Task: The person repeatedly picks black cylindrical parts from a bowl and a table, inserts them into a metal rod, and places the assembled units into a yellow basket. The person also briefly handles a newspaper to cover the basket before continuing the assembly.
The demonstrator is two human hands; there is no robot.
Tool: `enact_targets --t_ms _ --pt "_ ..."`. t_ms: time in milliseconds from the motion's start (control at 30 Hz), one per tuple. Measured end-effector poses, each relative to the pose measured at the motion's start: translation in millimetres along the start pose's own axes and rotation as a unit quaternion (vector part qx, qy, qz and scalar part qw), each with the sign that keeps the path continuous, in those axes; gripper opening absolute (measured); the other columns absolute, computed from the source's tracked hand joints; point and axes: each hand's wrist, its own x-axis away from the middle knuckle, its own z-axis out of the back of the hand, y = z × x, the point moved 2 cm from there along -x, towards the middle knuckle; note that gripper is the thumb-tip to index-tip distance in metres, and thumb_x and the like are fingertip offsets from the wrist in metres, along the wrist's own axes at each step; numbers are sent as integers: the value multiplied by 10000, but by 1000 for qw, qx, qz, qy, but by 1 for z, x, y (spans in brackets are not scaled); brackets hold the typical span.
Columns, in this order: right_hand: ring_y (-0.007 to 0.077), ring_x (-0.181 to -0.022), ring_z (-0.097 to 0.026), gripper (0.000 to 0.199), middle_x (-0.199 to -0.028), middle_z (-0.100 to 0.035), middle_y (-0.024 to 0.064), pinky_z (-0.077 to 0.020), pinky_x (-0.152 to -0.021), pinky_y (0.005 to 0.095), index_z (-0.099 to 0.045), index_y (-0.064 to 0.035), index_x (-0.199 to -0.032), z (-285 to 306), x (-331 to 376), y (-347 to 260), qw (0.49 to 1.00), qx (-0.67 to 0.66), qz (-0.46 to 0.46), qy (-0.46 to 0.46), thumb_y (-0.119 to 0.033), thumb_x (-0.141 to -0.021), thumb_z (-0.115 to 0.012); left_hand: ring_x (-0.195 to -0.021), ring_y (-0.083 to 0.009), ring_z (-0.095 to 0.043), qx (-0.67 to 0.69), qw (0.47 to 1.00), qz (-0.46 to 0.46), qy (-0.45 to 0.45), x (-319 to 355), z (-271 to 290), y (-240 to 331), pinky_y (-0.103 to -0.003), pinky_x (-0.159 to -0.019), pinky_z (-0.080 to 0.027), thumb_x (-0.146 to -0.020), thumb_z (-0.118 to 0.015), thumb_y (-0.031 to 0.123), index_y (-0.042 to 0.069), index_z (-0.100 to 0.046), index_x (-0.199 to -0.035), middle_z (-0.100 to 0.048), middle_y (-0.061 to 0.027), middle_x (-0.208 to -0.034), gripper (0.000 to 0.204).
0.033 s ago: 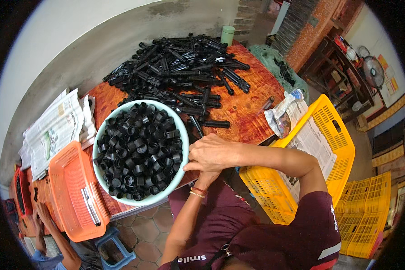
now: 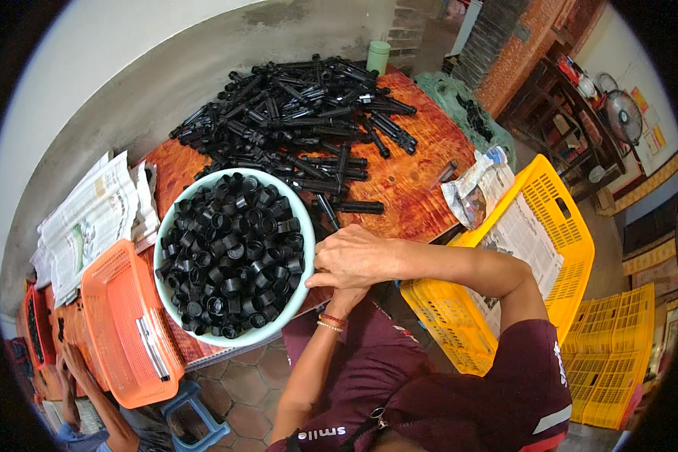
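Observation:
My right hand (image 2: 352, 256) is closed, fingers curled, just right of a pale green round basin (image 2: 309, 248). Its fingertips are close to the basin's rim; whatever they may hold is hidden. Crossing underneath, my left hand (image 2: 346, 298) is mostly covered by the right one, so its fingers do not show. Bracelets circle the left wrist. Short black plastic caps (image 2: 230, 245) fill the basin in a heap. Beyond it a large pile of long black plastic tubes (image 2: 294, 113) spreads over the reddish wooden table (image 2: 418, 188). One tube (image 2: 328, 211) lies close to my right hand.
A yellow crate (image 2: 448, 331) lined with newspaper stands at my right, crumpled paper (image 2: 478, 192) beside it. Left are an orange basket (image 2: 117, 301) and newspapers (image 2: 90, 218). Another person's hands (image 2: 71, 361) work at lower left, near a blue stool (image 2: 196, 414). A green canister (image 2: 378, 57) stands behind.

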Motion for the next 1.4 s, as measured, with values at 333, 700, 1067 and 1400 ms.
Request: enact_targets --t_ms 333,700,1067,1400 --pt "407 -620 -641 533 -638 -630 229 -511 -562 466 -683 40 -679 -7 -2 10 996 -32 24 75 -466 -833 -614 -1176 -195 -469 18 1000 14 -5 2 26 11 -369 -981 -390 -966 -514 154 39 -392 -1293 -482 -78 -1255 368" --pt "409 -631 -648 555 -632 -628 224 -519 -557 479 -678 48 -700 -5 1 10 994 -69 0 83 -463 -885 -564 -1154 -202 -486 36 999 8 29 -14 12 15 -372 -957 -402 -949 -535 156 34 -418 -1267 -499 -88 -1231 360" --pt "394 -602 -646 500 -608 -615 211 -530 -544 461 -672 39 -686 -2 1 3 994 -43 -5 97 -403 -900 -573 -1133 -209 -503 33 997 9 71 -14 -3 19 -375 -933 -413 -932 -556 157 28 -445 -1241 -517 -97 -1207 353" --pt "402 -652 -649 511 -651 -627 216 -515 -578 469 -673 44 -697 -6 17 13 993 -29 -11 118 -430 -868 -593 -1113 -215 -519 63 996 17 60 -14 11 21 -378 -911 -424 -916 -575 158 23 -469 -1217 -533 -106 -1185 346"
